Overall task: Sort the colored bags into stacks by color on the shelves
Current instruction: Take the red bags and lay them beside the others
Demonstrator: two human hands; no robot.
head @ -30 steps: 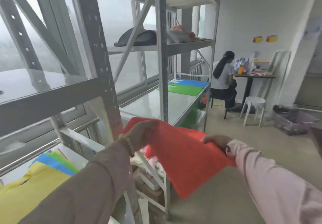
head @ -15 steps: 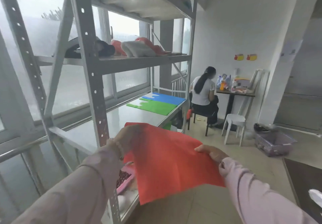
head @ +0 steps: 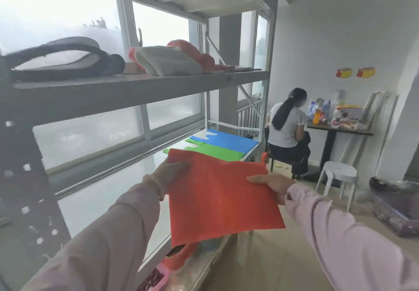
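I hold a flat red bag [head: 217, 197] with both hands over the front edge of the white middle shelf [head: 113, 195]. My left hand [head: 172, 175] grips its upper left edge and my right hand [head: 269, 184] grips its right edge. Further along the same shelf lie a green bag [head: 215, 151] and, beyond it, a blue bag [head: 229, 140], flat and side by side at the far end.
The shelf above [head: 136, 86] carries a dark bag [head: 65, 57] and folded white and red cloth [head: 172, 60]. A grey upright post [head: 29, 188] stands at the left. A seated person [head: 288, 132] is at a table [head: 340, 129], with a white stool [head: 337, 177] and a basket [head: 396, 204] on the floor.
The view has moved along the rack toward its far end and risen. The yellow, blue and green stack at the lower left has left the view. Both hands keep hold of the red bag.
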